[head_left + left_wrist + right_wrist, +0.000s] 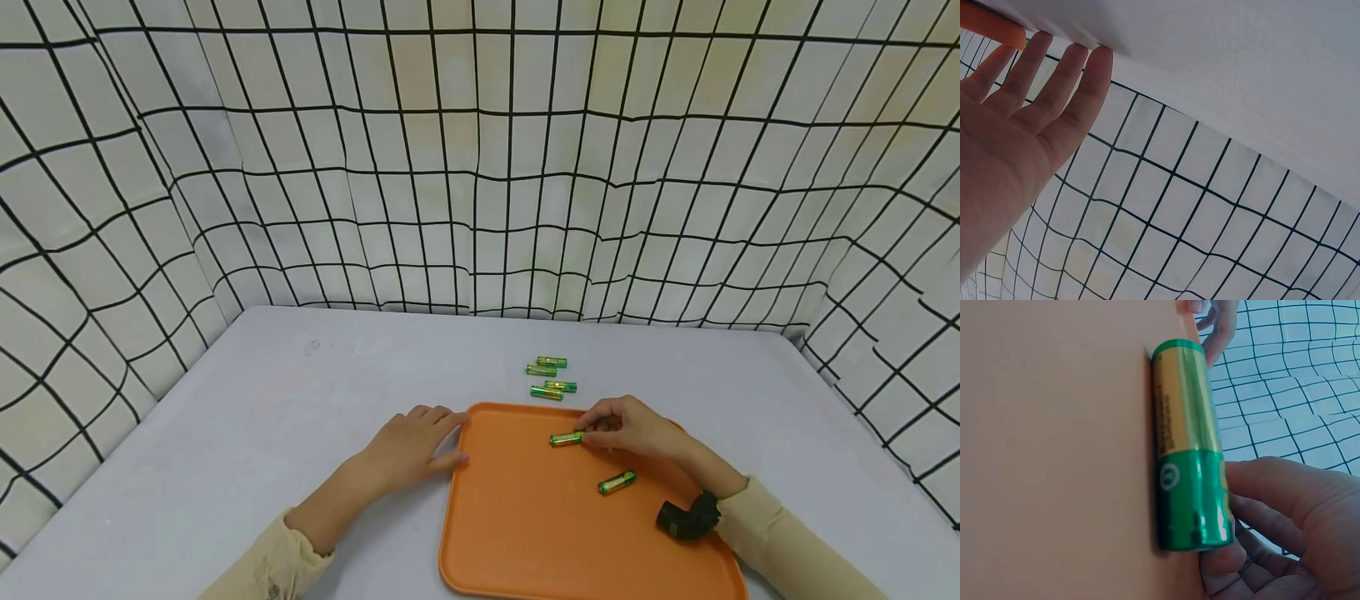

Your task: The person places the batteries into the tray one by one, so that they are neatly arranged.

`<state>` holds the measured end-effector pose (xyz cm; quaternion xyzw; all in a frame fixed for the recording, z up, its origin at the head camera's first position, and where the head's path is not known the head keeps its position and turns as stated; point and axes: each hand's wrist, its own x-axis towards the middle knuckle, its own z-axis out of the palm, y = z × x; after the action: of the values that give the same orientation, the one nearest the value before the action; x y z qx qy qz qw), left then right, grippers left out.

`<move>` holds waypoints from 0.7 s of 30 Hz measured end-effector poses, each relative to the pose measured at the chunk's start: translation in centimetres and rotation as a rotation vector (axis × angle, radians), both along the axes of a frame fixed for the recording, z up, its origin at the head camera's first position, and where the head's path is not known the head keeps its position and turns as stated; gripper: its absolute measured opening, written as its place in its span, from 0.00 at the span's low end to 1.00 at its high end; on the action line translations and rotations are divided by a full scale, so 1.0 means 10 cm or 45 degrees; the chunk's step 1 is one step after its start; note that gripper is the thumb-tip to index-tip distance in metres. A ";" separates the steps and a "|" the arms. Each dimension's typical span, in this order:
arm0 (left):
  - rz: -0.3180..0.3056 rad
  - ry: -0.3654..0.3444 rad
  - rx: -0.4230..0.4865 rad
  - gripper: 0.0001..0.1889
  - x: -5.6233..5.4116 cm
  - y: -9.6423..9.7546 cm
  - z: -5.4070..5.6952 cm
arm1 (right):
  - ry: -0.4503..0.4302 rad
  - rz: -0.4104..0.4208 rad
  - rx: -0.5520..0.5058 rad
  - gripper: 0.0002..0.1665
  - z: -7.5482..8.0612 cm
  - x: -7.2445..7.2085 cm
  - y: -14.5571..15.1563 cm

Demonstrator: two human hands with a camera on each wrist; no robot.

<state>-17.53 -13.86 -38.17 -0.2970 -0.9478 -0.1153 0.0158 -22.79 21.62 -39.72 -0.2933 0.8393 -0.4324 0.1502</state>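
Observation:
My right hand [630, 429] pinches a green and gold battery [566, 438] between thumb and fingers, low over the upper part of the orange tray [517, 533]. Closer to me, a second battery [617, 482] lies slanted on the tray. In the right wrist view, a battery [1188, 450] lies large against the tray surface and overlaps the thumb and fingertips of the right hand [1291, 531]. My left hand [412, 446] rests at the tray's upper left edge, thumb and fingers spread; in the left wrist view its fingers [1060, 87] look fairly straight.
Several more batteries [546, 392] lie on the white table [360, 358] just beyond the tray's far edge. A dark curved device [688, 517] is worn at the right wrist, over the tray. Black netting [510, 175] over white sheeting surrounds the table's back and sides.

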 end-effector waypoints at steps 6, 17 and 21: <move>0.004 -0.006 0.007 0.28 0.00 0.00 0.00 | -0.001 0.014 -0.013 0.12 0.00 0.00 0.00; 0.003 -0.012 0.018 0.28 0.01 0.01 0.01 | -0.057 -0.037 -0.038 0.13 0.03 0.01 -0.03; 0.004 -0.012 0.019 0.27 0.02 0.01 0.02 | -0.060 -0.062 -0.038 0.13 0.05 0.01 -0.04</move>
<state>-17.38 -13.79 -37.96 -0.2950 -0.9474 -0.1235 0.0138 -22.70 21.23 -39.26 -0.2647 0.8358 -0.4552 0.1550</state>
